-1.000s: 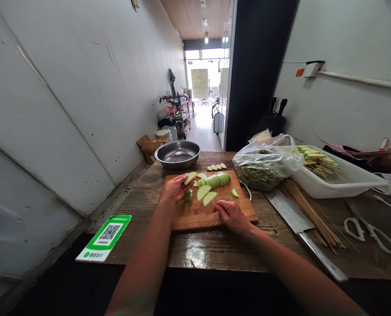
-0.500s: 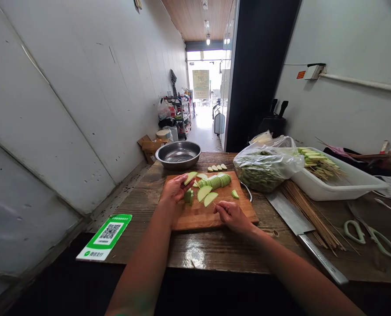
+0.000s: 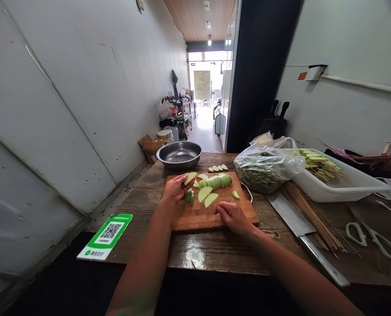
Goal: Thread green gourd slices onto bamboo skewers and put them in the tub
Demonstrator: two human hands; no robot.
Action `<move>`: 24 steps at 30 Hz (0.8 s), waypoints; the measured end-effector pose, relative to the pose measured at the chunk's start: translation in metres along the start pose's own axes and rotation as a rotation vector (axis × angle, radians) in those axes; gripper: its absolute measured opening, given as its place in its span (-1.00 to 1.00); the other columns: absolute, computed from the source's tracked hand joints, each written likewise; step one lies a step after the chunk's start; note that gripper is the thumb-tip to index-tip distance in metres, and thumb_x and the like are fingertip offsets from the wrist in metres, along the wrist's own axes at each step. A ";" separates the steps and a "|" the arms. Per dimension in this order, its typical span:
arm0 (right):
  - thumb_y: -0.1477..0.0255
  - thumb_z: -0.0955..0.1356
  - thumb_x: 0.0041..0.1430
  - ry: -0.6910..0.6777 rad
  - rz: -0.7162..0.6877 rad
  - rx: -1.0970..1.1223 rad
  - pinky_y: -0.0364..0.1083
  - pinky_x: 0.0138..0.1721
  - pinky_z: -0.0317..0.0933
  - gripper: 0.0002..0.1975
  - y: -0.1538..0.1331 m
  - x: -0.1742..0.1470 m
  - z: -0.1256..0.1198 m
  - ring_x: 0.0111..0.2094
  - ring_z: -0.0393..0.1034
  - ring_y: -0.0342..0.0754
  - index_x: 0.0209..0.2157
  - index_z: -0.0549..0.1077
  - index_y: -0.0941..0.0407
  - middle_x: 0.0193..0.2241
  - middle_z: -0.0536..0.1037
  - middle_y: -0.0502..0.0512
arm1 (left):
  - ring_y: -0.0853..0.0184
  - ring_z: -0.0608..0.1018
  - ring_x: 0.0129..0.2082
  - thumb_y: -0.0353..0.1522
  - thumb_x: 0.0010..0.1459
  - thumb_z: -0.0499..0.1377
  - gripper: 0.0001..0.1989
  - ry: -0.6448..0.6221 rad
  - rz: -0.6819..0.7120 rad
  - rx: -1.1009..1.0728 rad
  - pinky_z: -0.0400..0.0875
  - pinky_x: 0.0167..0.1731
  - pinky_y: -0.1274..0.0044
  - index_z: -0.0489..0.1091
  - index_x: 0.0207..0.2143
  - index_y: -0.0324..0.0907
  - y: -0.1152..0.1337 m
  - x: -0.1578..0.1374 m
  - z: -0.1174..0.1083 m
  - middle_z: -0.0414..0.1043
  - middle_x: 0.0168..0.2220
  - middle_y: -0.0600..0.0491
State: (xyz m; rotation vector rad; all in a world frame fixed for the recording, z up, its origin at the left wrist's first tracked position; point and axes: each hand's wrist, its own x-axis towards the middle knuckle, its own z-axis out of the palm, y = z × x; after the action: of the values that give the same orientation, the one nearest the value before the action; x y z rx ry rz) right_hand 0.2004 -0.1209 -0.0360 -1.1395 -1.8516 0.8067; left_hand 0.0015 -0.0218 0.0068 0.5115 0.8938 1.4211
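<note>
My left hand [image 3: 174,188] is over the left part of a wooden cutting board [image 3: 195,217], its fingers closed on a pale green half-moon zucchini slice [image 3: 190,177]. A thin bamboo skewer [image 3: 215,205] is pinched in my right hand [image 3: 231,215], low over the front right of the board. Two threaded zucchini slices [image 3: 211,200] sit along it, between my hands. Behind them lies a row of cut zucchini [image 3: 217,181]. More cut pieces [image 3: 189,196] stand beside my left fingers, and a single end piece [image 3: 235,194] rests to the right.
Beyond the board are a metal bowl [image 3: 179,154] and several small slices [image 3: 218,168]. Rightward lie a plastic bag of greens [image 3: 264,171], a cleaver [image 3: 292,215], loose skewers [image 3: 313,219], scissors [image 3: 373,235] and a white tray [image 3: 340,193] of skewered slices. A QR-code sign [image 3: 106,237] lies left.
The whole view has shifted very slightly. Both hands keep nearly the same position, with the slice and the skewer still held.
</note>
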 end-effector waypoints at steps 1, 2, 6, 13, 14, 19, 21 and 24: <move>0.43 0.18 0.14 -0.002 -0.001 0.002 -0.23 -0.61 -0.01 -0.77 0.000 0.000 0.000 -0.65 0.09 -0.23 -0.50 0.38 0.16 -0.72 0.20 -0.10 | 0.27 0.54 -0.37 -0.63 -0.05 0.16 -0.88 -0.003 0.001 -0.004 0.51 -0.33 0.42 0.41 -0.54 -0.31 0.000 0.000 0.000 0.47 -0.47 -0.05; 0.42 0.18 0.15 -0.002 -0.002 0.002 -0.23 -0.61 -0.01 -0.76 0.000 0.000 0.000 -0.65 0.09 -0.23 -0.49 0.38 0.16 -0.71 0.19 -0.10 | 0.27 0.54 -0.37 -0.63 -0.06 0.16 -0.89 -0.006 0.001 -0.004 0.51 -0.34 0.42 0.41 -0.54 -0.31 -0.001 0.000 -0.001 0.47 -0.46 -0.05; 0.41 0.17 0.16 -0.010 -0.002 -0.004 -0.23 -0.61 -0.01 -0.76 0.001 0.000 0.001 -0.66 0.08 -0.23 -0.48 0.38 0.16 -0.72 0.19 -0.10 | 0.27 0.54 -0.38 -0.63 -0.04 0.14 -0.89 -0.015 0.006 0.044 0.51 -0.36 0.42 0.42 -0.50 -0.35 -0.001 -0.001 0.000 0.47 -0.43 -0.09; 0.42 0.16 0.16 -0.019 0.009 -0.013 -0.22 -0.61 -0.02 -0.75 -0.003 0.000 -0.001 -0.66 0.09 -0.22 -0.49 0.39 0.17 -0.72 0.19 -0.10 | 0.30 0.54 -0.42 -0.62 -0.04 0.16 -0.92 -0.032 0.034 0.094 0.51 -0.38 0.43 0.42 -0.49 -0.36 -0.001 -0.004 0.001 0.48 -0.42 -0.09; 0.43 0.17 0.15 -0.019 0.010 -0.016 -0.22 -0.61 -0.02 -0.75 -0.003 0.000 -0.001 -0.66 0.09 -0.22 -0.49 0.39 0.16 -0.72 0.20 -0.10 | 0.30 0.54 -0.42 -0.61 -0.04 0.16 -0.93 -0.036 0.044 0.100 0.51 -0.37 0.43 0.42 -0.49 -0.36 -0.001 -0.004 0.001 0.48 -0.42 -0.09; 0.43 0.17 0.15 -0.020 0.012 -0.020 -0.23 -0.62 -0.03 -0.75 -0.004 0.001 -0.001 -0.66 0.10 -0.22 -0.49 0.40 0.15 -0.73 0.19 -0.10 | 0.30 0.54 -0.41 -0.58 -0.05 0.18 -0.95 -0.066 0.074 0.122 0.51 -0.34 0.42 0.43 -0.46 -0.36 -0.002 -0.004 0.000 0.48 -0.43 -0.09; 0.43 0.17 0.14 -0.019 0.010 -0.028 -0.23 -0.62 -0.03 -0.75 -0.004 0.001 -0.001 -0.66 0.10 -0.22 -0.50 0.41 0.15 -0.74 0.19 -0.10 | 0.30 0.54 -0.41 -0.57 -0.05 0.19 -0.95 -0.078 0.076 0.136 0.51 -0.35 0.42 0.43 -0.46 -0.35 -0.003 -0.003 -0.001 0.48 -0.43 -0.08; 0.45 0.18 0.13 -0.016 0.016 -0.052 -0.23 -0.62 -0.03 -0.76 -0.004 0.002 -0.001 -0.66 0.10 -0.22 -0.50 0.41 0.16 -0.73 0.21 -0.09 | 0.29 0.55 -0.42 -0.57 -0.06 0.20 -0.95 -0.090 0.075 0.150 0.51 -0.36 0.43 0.44 -0.46 -0.35 -0.004 -0.002 -0.001 0.48 -0.42 -0.08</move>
State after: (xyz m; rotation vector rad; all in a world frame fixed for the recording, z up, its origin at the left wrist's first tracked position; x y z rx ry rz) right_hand 0.1995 -0.1210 -0.0313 -1.1852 -1.8887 0.7822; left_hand 0.0033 -0.0244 0.0038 0.7228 0.9210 1.3938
